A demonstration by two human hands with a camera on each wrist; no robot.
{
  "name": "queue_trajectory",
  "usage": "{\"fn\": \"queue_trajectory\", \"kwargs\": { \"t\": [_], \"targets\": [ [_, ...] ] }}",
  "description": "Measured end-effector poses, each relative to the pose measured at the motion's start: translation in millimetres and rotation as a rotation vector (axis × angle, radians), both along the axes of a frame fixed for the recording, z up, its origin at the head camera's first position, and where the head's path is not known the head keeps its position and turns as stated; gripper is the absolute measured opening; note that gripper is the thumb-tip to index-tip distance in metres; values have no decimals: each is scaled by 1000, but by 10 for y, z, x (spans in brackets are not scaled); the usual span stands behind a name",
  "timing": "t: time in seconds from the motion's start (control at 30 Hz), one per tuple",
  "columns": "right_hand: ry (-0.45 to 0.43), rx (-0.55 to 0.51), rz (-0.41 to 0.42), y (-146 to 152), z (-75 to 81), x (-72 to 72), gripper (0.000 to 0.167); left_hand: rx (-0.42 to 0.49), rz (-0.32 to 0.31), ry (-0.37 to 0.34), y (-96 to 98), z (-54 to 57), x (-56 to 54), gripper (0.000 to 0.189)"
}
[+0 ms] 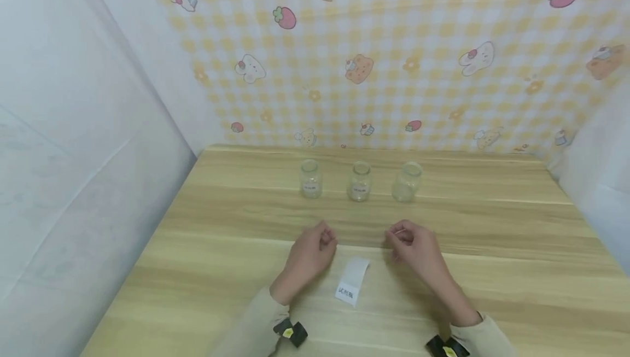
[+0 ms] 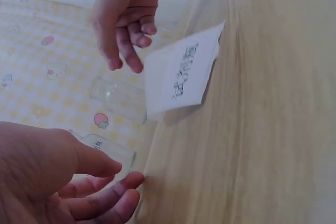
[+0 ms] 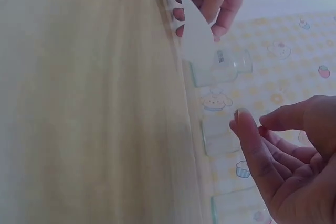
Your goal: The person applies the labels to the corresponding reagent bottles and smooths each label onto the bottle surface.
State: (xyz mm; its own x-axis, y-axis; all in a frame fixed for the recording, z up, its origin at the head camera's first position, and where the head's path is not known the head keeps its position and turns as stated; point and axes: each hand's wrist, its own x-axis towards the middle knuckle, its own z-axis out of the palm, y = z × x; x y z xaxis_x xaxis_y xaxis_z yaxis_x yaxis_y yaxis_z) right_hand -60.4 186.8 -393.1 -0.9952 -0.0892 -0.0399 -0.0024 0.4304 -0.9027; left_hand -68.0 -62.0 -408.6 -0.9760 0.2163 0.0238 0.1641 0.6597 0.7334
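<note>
A white label strip (image 1: 352,281) with dark printed characters lies on the table between both hands. Its end curls up off the wood, as the left wrist view (image 2: 184,72) shows. My left hand (image 1: 312,250) is left of the strip, fingers loosely bent, thumb and fingertips apart, holding nothing visible. To the strip's right is my right hand (image 1: 415,247), its thumb near the index finger and nothing seen between them. Beyond the hands stand three lidless clear glass jars. The left jar (image 1: 311,174) and middle jar (image 1: 360,176) bear printed labels; on the right jar (image 1: 407,182) none shows.
The wooden table (image 1: 206,269) extends on both sides of the hands. A yellow checked cloth (image 1: 325,105) with cartoon prints hangs behind its far edge. White sheets (image 1: 98,127) close off the left and right sides.
</note>
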Motion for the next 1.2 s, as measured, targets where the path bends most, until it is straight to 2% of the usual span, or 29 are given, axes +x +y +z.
{"fn": "queue_trajectory", "kwargs": {
  "t": [0.13,0.23,0.4,0.63,0.77,0.87,0.97,1.1,1.2],
  "targets": [
    [-83,-35,83,-45,3,143,15,5,-5,-74,2,54,122,7],
    [-138,-67,160,-71,-31,194,17,26,-21,-128,48,78,177,8],
    [-222,-144,227,-90,-76,207,19,58,-66,-148,122,102,210,7],
    [-233,-201,265,-94,-85,209,23,161,-166,-227,214,113,224,19],
    [-201,-199,266,-91,-44,191,19,175,-200,-201,261,156,211,18],
    [-143,-196,239,-78,69,163,20,201,-187,-161,282,270,164,16],
    [-74,-227,190,-58,251,131,26,269,-148,-110,291,471,98,13],
    [4,-275,148,-37,530,115,33,404,-80,-12,302,768,55,7],
    [68,-267,157,-34,726,125,29,505,-48,68,324,948,66,5]
  ]
}}
